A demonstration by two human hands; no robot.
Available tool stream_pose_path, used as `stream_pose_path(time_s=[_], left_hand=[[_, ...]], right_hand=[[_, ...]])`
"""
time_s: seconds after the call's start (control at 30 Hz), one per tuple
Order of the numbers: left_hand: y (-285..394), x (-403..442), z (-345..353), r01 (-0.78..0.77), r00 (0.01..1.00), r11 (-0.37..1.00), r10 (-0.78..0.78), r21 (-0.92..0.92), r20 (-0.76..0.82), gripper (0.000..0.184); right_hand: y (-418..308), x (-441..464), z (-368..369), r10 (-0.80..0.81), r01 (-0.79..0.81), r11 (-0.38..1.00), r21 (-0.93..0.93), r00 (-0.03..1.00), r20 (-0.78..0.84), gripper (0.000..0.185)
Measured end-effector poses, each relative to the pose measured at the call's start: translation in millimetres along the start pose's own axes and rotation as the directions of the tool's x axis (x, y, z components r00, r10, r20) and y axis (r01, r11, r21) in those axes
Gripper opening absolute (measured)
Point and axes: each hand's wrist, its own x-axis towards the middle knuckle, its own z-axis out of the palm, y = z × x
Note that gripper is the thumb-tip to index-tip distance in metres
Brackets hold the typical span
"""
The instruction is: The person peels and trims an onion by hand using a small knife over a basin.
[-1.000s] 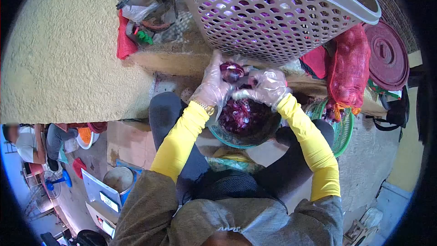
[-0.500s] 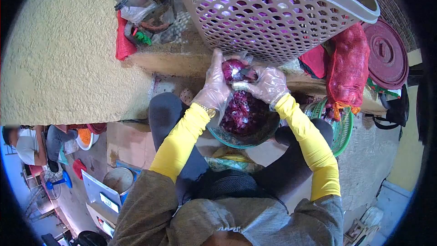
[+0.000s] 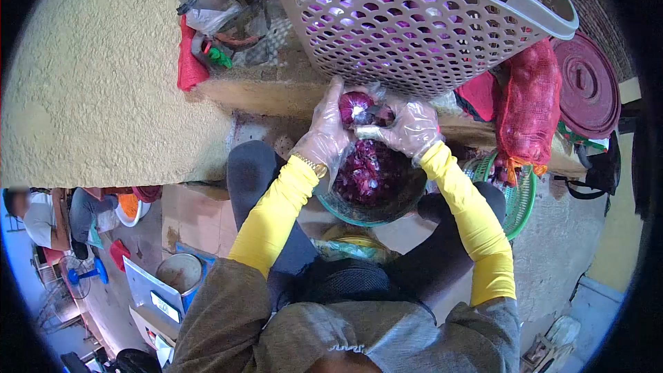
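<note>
In a clear plastic glove, my left hand is closed around a red onion with a pale cut end showing. My right hand, gloved the same way, is closed beside it. Its fingers hold what looks like a small dark-bladed knife against the onion, though most of it is hidden by the hand. Just below both hands sits a dark basin with a greenish rim, holding purple onion skins. It stands between my knees.
A large perforated crate with purple onions leans over the ledge ahead. To the right are a red mesh sack, a maroon lid and a green basket. A seated person and a blue fan are far left.
The onion has turned slightly in my left hand and its pale end faces a little differently. My right hand has shifted slightly; both hands keep their hold.
</note>
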Motion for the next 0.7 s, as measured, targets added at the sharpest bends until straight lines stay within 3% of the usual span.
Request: stream_pose_path(time_s=[0.23, 0.3, 0.53, 0.7], left_hand=[[5.3, -5.7, 6.3, 0.053, 0.999, 0.998, -0.053, 0.046, -0.004, 0.053], [3.8, -4.1, 6.4, 0.02, 0.998, 0.999, -0.018, 0.037, -0.053, 0.051], [2.2, -6.7, 11.5, -0.055, 0.997, 0.998, 0.055, 0.011, -0.055, 0.046], [4.3, -5.4, 6.5, 0.028, 0.999, 1.0, -0.028, -0.013, 0.026, 0.047]], right_hand=[[0.2, 0.1, -5.1, -0.025, 0.025, 1.0, 0.003, 1.0, 0.016, 0.073], [-3.0, 0.1, -6.7, -0.027, 0.027, 0.997, 0.069, 1.0, -0.005, 0.069], [-1.4, -0.8, -1.4, -0.026, 0.027, 0.998, 0.048, 1.0, -0.012, 0.064], [-2.4, 1.9, -4.2, -0.053, 0.057, 0.995, 0.08, 0.997, -0.059, 0.063]])
